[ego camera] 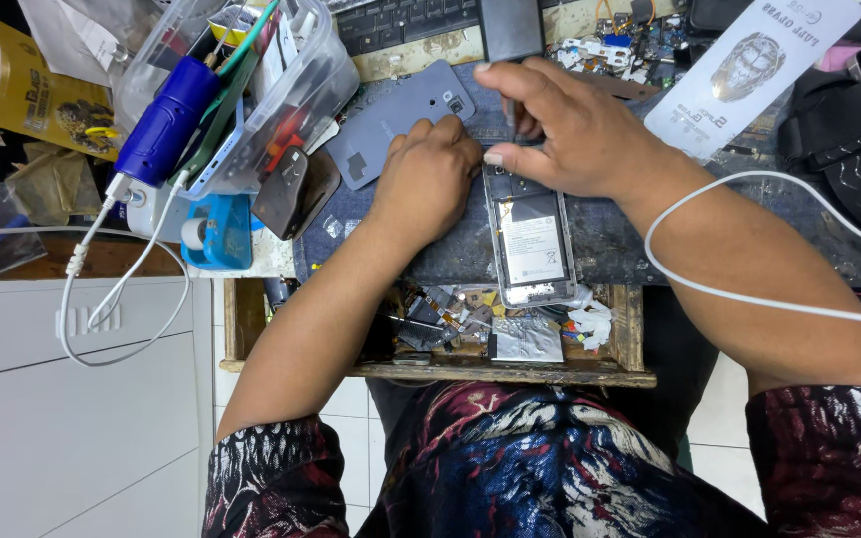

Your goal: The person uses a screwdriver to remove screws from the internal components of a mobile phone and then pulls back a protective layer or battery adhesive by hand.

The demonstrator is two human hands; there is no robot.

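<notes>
Here, far left of the frame, a white cable (102, 299) loops down over a pale cabinet. Upper left, a clear tub (326, 75) holds tools, a blue cylinder (164, 122) leaning at its edge; below it lies a blue tape holder (219, 231). Left of centre, a grey back cover (391, 122) rests face down on the dark mat (630, 239).

At centre, the left hand (429, 179) is curled into a loose fist pressing on the mat just beside the phone (530, 239); whether it grips anything cannot be told. The phone, opened, lies lengthwise at centre, battery showing, its lower end overhanging a wooden tray (630, 377) of scraps.

The right hand (570, 130) bears on the phone's upper end, fingers drawn together, seemingly pinching a small dark tool; the tip is hidden.

Judged by look, the phone is light, thin and stiff, smooth along its rim, and fragile where boards and battery are bare. It is best held by the long side edges, not the exposed interior.

Right, a screen-protector pack (749, 70) and black straps (849, 130).
</notes>
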